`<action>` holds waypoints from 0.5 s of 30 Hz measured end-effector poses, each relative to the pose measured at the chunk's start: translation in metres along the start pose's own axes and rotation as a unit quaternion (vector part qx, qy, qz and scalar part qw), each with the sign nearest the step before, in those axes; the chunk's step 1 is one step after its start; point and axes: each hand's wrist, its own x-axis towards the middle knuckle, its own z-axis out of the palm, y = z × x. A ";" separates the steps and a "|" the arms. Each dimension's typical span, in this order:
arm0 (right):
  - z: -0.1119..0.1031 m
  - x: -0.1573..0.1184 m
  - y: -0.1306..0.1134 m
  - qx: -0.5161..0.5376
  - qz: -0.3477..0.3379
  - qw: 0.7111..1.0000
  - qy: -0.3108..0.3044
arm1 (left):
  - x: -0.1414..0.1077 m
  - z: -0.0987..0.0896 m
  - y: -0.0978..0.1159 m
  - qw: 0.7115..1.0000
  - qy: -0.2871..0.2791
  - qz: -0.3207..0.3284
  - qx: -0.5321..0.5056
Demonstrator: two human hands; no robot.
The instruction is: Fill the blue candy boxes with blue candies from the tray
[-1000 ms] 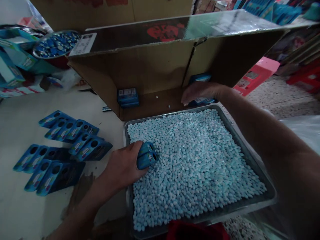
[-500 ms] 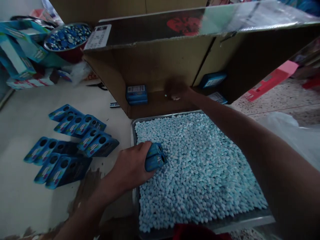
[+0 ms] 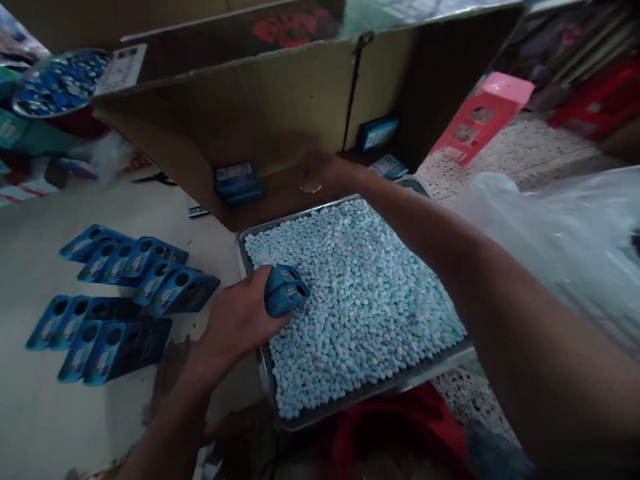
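While the left hand (image 3: pixel 244 308) grips small blue boxes (image 3: pixel 284 292) mid-frame, right hand (image 3: pixel 320 172) blurred at upper centre, hold unclear, carton (image 3: pixel 290 100) cut off above, red print (image 3: pixel 290 28) unreadable

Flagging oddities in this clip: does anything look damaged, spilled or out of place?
Yes: the tabletop has a ragged brown patch beside the left forearm, breaking its pale surface. Stain or worn-off coating, I cannot tell.

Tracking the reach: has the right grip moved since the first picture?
Yes: the right grip moved left relative to the carton, away from its right-end packs.
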 end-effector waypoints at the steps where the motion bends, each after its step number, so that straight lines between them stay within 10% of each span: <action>1: -0.009 -0.020 0.001 -0.011 0.005 1.000 -0.020 | -0.001 -0.003 0.000 1.000 0.003 -0.008 0.007; 5: -0.022 -0.120 0.032 -0.095 0.010 0.993 0.072 | 0.007 -0.026 -0.002 0.997 0.018 -0.027 0.064; 9: 0.028 -0.210 0.095 -0.085 0.006 0.947 0.311 | 0.029 -0.048 0.003 0.989 -0.016 0.060 0.131; 15: 0.121 -0.229 0.130 -0.124 0.016 0.935 0.333 | 0.057 -0.041 0.031 0.973 -0.096 0.155 0.143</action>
